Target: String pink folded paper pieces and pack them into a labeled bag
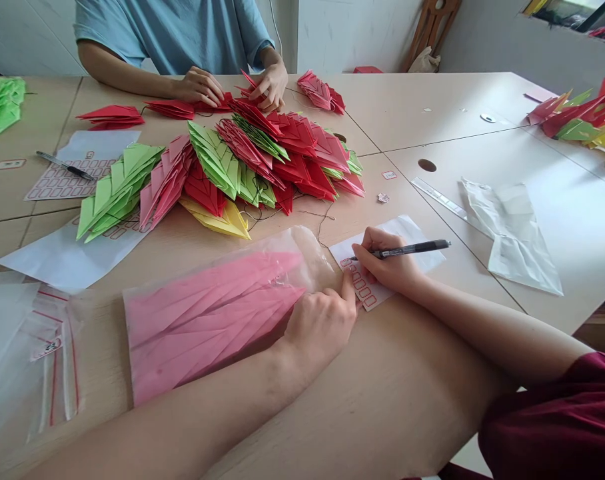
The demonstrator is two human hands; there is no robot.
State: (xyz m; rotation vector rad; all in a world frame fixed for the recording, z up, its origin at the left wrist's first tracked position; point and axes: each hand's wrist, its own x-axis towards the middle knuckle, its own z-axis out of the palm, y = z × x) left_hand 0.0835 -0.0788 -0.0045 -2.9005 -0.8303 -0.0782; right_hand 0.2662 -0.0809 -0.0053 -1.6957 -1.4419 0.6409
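Observation:
My right hand (390, 263) grips a black pen (415, 249), its tip on a white sticker sheet (370, 289) printed with red-outlined labels. Curled at the sheet's lower left edge is my left hand (322, 323), with the index finger pressed on the sheet; its other fingertips are hidden. Beside and partly behind the left hand lies a clear plastic bag (315, 257) with folded pink paper pieces (207, 313) inside. A heap of folded red, pink, green and yellow paper pieces (302, 150), with dark strings among them, lies beyond the bag.
Across the table, a person in a blue shirt (182, 33) handles red folded paper. Zip bags (52, 360) lie at left, near another sticker sheet (62, 180) with a pen (67, 165) on it. A crumpled white bag (517, 233) and colourful folded paper (582, 123) lie right.

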